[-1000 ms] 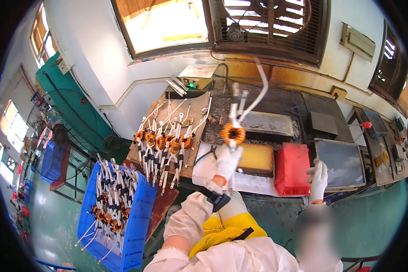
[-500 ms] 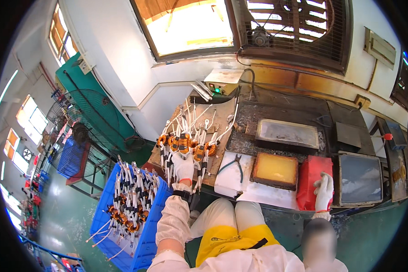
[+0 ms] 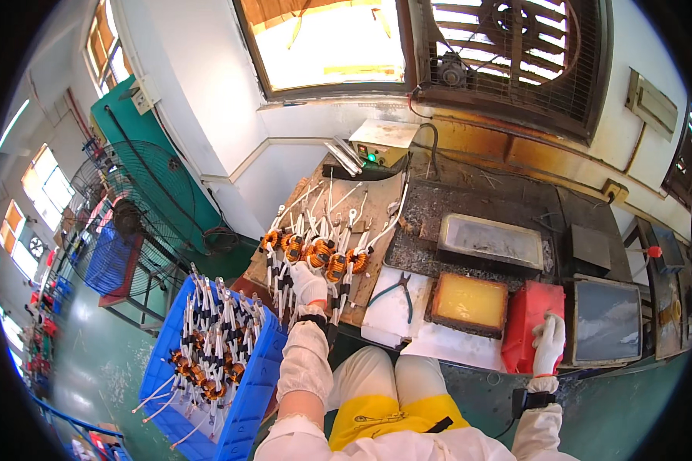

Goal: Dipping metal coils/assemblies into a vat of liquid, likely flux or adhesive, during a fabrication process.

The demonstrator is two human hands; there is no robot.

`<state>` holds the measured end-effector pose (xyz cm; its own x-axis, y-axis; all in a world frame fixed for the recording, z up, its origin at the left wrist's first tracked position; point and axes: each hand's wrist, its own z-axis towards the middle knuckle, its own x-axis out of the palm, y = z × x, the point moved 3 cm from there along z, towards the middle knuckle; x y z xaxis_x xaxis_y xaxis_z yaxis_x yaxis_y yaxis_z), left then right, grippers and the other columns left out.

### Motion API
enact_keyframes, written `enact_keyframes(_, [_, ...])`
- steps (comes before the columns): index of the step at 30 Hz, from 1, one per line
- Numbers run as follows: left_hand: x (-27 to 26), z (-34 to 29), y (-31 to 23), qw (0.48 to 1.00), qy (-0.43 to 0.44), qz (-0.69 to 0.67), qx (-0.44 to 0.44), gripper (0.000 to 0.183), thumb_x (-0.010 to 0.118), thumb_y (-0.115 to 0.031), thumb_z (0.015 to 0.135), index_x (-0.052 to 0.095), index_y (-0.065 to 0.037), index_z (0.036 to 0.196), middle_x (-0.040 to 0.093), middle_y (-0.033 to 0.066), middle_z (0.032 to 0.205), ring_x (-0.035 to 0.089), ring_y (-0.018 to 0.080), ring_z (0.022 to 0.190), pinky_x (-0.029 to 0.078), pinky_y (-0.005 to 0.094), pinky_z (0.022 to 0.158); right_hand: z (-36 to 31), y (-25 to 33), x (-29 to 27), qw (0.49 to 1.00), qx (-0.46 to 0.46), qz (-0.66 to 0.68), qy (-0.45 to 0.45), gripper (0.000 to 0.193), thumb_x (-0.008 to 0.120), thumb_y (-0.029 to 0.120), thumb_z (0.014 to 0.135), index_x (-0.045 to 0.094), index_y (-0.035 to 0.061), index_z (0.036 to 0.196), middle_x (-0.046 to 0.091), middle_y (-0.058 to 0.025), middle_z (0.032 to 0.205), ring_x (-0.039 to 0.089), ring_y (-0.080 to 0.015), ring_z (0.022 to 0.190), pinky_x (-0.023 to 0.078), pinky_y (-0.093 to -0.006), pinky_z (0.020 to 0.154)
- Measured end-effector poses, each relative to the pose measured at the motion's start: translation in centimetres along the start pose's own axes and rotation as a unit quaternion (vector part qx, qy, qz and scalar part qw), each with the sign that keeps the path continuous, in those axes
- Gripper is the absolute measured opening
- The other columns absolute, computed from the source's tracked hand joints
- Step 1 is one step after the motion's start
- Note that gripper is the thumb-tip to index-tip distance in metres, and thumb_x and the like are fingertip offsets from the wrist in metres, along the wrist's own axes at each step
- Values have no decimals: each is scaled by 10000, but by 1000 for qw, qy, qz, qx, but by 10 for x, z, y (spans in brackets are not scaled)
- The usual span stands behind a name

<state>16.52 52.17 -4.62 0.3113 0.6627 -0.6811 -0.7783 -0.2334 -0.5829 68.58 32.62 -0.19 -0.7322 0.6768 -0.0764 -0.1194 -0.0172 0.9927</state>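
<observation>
My left hand (image 3: 309, 286), in a white glove, is at the near side of a row of copper-wound ring coils. Its fingers close about the lower part of one coil (image 3: 317, 253), and their tips are partly hidden. White and black leads stick up and hang down from the coils. My right hand (image 3: 548, 343), also gloved, lies against the near right side of a red box (image 3: 521, 326). Its fingers are curled together, and whatever is inside them is hidden.
A blue crate (image 3: 255, 384) full of coils stands at left. Cutting pliers (image 3: 397, 295) lie on white board beside a yellow-filled tray (image 3: 469, 300). Behind is a grey-topped tray (image 3: 490, 242); at right, a grey basin (image 3: 607, 321). A control box (image 3: 384, 142) sits at the back.
The coil at my left hand has tipped back among its neighbours, with the hand still beside it. My right hand has curled more and moved slightly down the red box. The view has shifted a little.
</observation>
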Motion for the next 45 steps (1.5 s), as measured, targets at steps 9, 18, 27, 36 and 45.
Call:
enact_keyframes(9, [33,9,31,986,154,-45,-46,305,639,-229,762,505,-44,963,532,183,974,540,371,907,432,431,789,0,-1,3,1000,-13,-22,-11,212,423,224,946,523,45,996,510,-3,608,377,-29,446,278,-177,387])
enact_keyframes(18, [24,2,25,983,130,128,18,326,631,-322,743,552,-88,955,518,139,1010,509,337,963,430,445,802,3,-7,2,999,-30,-31,-21,215,429,233,945,527,44,976,515,-7,598,371,-32,437,257,-180,376])
enact_keyframes(27, [-23,-18,20,993,115,27,31,427,658,-335,713,547,-105,1056,504,138,1094,479,329,1023,405,428,859,2,-9,-1,999,-21,-21,-18,221,434,238,943,531,43,977,514,-10,596,356,-33,422,255,-186,371])
enact_keyframes(36, [-48,-29,46,955,289,44,57,411,574,-338,768,562,-71,1081,531,160,1127,512,327,1044,400,388,911,5,-9,2,1000,-22,-5,-18,220,434,235,941,532,44,989,521,-20,601,338,-36,406,255,-188,368])
enact_keyframes(45, [-31,-31,41,983,165,19,74,504,582,-390,777,465,-119,1186,508,171,1117,529,350,1001,435,442,835,4,-9,0,999,-27,-19,-27,218,441,232,938,533,41,987,505,-11,602,344,-38,420,259,-190,373])
